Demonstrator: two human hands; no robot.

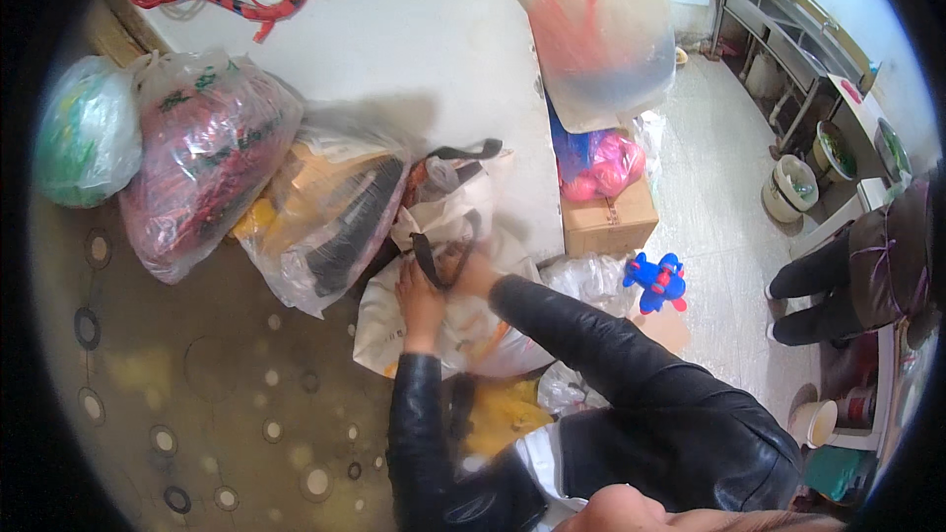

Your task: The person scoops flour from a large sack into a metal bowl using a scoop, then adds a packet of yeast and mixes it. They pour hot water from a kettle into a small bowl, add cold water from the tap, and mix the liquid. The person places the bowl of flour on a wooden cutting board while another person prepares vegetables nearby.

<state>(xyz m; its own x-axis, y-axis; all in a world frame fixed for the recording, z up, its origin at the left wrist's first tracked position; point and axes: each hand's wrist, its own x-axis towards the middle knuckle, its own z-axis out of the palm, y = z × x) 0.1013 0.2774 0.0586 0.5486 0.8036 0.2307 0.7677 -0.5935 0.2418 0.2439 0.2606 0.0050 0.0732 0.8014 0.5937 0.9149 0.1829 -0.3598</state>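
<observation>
A large white bag (pixel 384 332) with dark strap handles (pixel 425 255) leans against the white table's near edge, its top slumped onto the tabletop. My left hand (pixel 421 307) lies on the side of this bag, fingers pointing up beside a handle; whether it grips the material I cannot tell. Motion blurs my right hand (pixel 471 272), which is at the bag's upper part behind the handle loop. Its fingers are mostly hidden. To the left leans a clear plastic bag (pixel 325 214) with yellow and dark things inside.
Other stuffed plastic bags (pixel 211 162) line the left edge of the white table (pixel 355 37). A cardboard box (pixel 610 225) stands right of it, near a blue toy (pixel 656 281) on the floor. Farther right, another person (pixel 879 266) stands by a counter, below a metal sink (pixel 798 33).
</observation>
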